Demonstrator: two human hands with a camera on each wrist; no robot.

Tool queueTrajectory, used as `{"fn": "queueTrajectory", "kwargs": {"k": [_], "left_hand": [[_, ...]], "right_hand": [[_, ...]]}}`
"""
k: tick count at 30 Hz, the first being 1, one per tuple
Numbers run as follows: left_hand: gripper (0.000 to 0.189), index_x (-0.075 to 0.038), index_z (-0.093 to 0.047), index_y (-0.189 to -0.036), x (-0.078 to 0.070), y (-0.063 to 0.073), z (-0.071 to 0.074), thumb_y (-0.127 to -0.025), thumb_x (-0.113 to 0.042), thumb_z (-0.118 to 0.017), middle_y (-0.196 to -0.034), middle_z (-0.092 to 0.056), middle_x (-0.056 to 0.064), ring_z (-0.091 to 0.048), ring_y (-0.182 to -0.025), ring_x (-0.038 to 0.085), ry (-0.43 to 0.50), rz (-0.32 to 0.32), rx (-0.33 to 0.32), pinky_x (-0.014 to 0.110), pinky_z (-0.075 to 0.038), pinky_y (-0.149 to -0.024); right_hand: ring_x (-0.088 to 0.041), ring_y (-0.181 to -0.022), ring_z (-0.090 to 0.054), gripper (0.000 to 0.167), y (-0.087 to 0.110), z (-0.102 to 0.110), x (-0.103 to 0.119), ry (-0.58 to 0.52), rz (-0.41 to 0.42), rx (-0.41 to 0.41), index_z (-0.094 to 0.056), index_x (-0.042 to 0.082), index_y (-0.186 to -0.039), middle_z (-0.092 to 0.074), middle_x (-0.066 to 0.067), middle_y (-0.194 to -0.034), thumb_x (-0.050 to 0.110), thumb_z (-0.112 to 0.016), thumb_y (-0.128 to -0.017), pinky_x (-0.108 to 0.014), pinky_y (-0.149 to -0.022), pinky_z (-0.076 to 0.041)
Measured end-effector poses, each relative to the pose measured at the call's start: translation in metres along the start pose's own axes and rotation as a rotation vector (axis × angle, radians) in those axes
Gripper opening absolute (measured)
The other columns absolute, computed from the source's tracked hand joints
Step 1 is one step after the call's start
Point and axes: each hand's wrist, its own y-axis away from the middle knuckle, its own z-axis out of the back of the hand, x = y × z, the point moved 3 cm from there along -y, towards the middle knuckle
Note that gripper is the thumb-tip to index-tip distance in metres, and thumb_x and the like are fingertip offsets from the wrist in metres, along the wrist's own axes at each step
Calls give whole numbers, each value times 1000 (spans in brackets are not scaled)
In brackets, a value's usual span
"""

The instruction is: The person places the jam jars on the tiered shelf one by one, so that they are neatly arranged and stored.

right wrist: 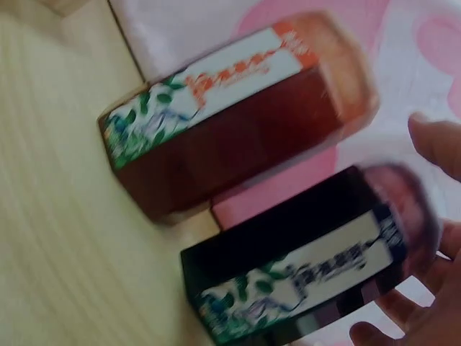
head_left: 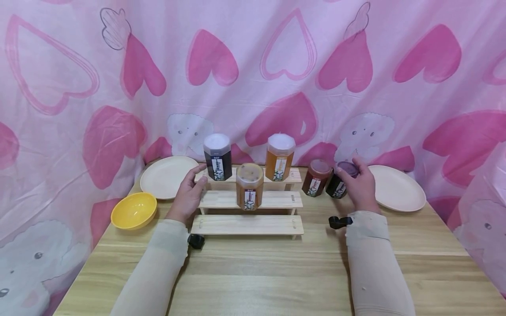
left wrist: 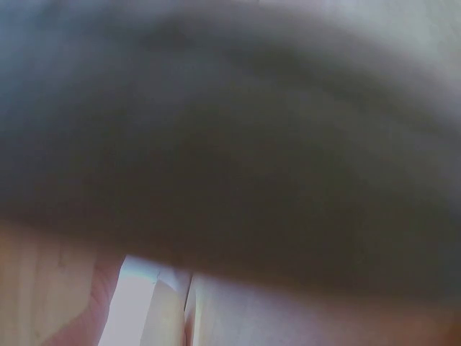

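Note:
In the head view, my right hand (head_left: 363, 186) is around the upper part of a dark jar (head_left: 337, 187) standing on the table. The right wrist view shows its thumb apart from the lid and its fingers beside the jar. A red-brown jar (right wrist: 238, 130) stands alongside. My left hand (head_left: 189, 195) is at the left end of a three-step wooden rack (head_left: 221, 224), its index finger close to a black jar (head_left: 217, 162) on the top step; whether they touch I cannot tell. An orange jar (head_left: 280, 160) shares that step, and a brown jar (head_left: 250, 188) stands on the middle one.
A yellow bowl (head_left: 134, 211) and a cream plate (head_left: 168, 177) lie on the left. Another cream plate (head_left: 399, 188) is at the right. Behind the table (head_left: 261, 276) hangs a pink heart-patterned curtain (head_left: 245, 101). A dark blur covers most of the left wrist view.

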Motion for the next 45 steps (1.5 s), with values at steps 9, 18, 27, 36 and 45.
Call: {"fn": "queueTrajectory", "kwargs": {"k": [9, 18, 27, 36, 45], "left_hand": [[48, -27, -43, -160, 3, -2, 0, -113, -33, -50, -163, -38, -3, -39, -132, 22, 20, -7, 6, 39, -33, -107], [46, -28, -45, -158, 3, -1, 1, -113, -33, -50, -80, -43, 0, -47, -71, 13, 1, -26, -1, 28, -43, -71], [49, -27, -41, -162, 1, 0, 0, -113, -32, -48, -133, -51, 12, -52, -92, 16, -11, -27, 6, 28, -44, -83], [49, -26, -41, -162, 1, -1, 1, -113, -33, -48, -148, -49, 12, -52, -109, 23, -21, -15, 9, 32, -41, -92], [50, -23, -41, -162, 2, -2, 0, -113, -30, -49, -170, -32, 1, -33, -143, 25, 24, -20, 15, 44, -29, -116]], "right_hand": [[-33, -143, -46, 81, -4, 3, -12, 0, 11, -3, -40, 10, -162, -46, -18, -161, 36, -78, -96, -48, -121, -37], [-34, -147, -43, 79, -5, 15, -12, 53, 69, 138, -36, 11, -165, -43, -18, -164, 33, -75, -99, -47, -122, -35], [-37, -148, -41, 84, -7, 20, -16, 69, 113, 236, -31, 9, -166, -42, -21, -164, 26, -77, -98, -50, -123, -34], [-23, -137, -52, 85, -3, 29, -10, 92, 62, 252, -38, 13, -164, -47, -18, -160, 34, -82, -95, -16, -100, -46], [0, -112, -58, 73, 11, 43, 15, 76, 130, 303, -51, 13, -157, -66, 9, -126, 28, -83, -93, -10, -89, -46]]}}
